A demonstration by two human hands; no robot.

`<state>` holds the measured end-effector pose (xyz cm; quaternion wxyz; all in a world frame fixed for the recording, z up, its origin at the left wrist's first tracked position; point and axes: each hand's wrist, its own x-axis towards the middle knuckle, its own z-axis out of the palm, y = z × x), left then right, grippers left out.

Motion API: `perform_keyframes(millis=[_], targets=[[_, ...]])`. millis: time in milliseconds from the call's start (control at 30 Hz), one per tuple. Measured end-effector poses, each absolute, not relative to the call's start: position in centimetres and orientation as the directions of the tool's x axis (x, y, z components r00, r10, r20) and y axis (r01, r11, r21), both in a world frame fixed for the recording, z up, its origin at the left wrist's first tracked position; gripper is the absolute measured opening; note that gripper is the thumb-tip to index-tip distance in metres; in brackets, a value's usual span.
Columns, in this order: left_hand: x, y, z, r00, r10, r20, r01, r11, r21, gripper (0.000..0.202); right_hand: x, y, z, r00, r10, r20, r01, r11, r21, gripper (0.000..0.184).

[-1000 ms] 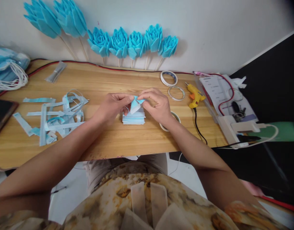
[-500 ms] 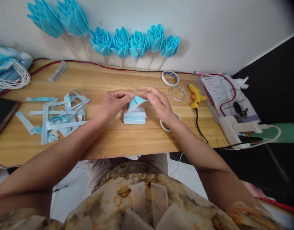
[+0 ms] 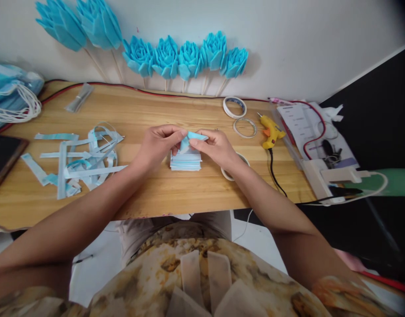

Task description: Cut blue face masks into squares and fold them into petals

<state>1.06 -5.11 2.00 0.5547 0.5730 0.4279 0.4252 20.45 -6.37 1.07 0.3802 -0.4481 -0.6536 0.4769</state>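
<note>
- The folded piece of mask fabric is light blue with a paler, whitish part low down; its upper flap angles out to a point on the right side, and the fingers cover much of the rest.
- It is held between the two hands, just over the back part of the stack of cut mask pieces; whether it touches the stack, I cannot tell.
- That stack lies on the wooden table, its pale blue and white layers showing at the near edge.
- The left hand comes in from the left, back of the hand upward, thumb and fingers pinching the piece's left side.
- The right hand mirrors it from the other side, the thumb laid across the front of the fabric and the fingers behind, pinching it too.
- Both forearms slant inward over the table edge, the right one crossing above a roll of tape.
- Well left of the stack lie tangled mask strips; a yellow glue gun sits to the right.
</note>
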Motion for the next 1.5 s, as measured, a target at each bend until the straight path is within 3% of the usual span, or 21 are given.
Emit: perform_keyframes(millis=[233, 467, 633, 833, 1133, 1500], targets=[[1.1, -5.1, 2.0, 0.27, 0.961, 0.066, 0.032, -0.077, 0.997, 0.027, 20.7, -5.5, 0.8, -0.206, 0.961, 0.185, 0.255, 0.236, -0.938, 0.027], [1.0, -5.1, 2.3, 0.331, 0.943, 0.035, 0.172, -0.096, 0.98, 0.028, 20.9, -5.3, 1.0, -0.187, 0.914, 0.361, 0.388, 0.406, -0.827, 0.023], [0.8, -4.9, 2.1, 0.353, 0.936, -0.004, 0.243, -0.087, 0.966, 0.029, 20.6, -5.4, 0.7, -0.229, 0.892, 0.389, 0.433, 0.451, -0.78, 0.026], [0.7, -4.8, 2.0, 0.281, 0.96, -0.013, 0.208, -0.048, 0.977, 0.026, 20.7, -5.7, 0.7, -0.159, 0.901, 0.404, 0.367, 0.434, -0.823, 0.014], [0.9, -4.9, 2.6, 0.265, 0.964, -0.037, 0.168, -0.009, 0.986, 0.021, 20.8, -5.6, 0.5, -0.22, 0.8, 0.558, 0.514, 0.581, -0.631, 0.006], [0.8, -5.0, 2.8, 0.282, 0.958, -0.045, 0.201, -0.014, 0.979, 0.024, 20.5, -5.6, 0.3, -0.221, 0.795, 0.565, 0.491, 0.591, -0.64, 0.007]])
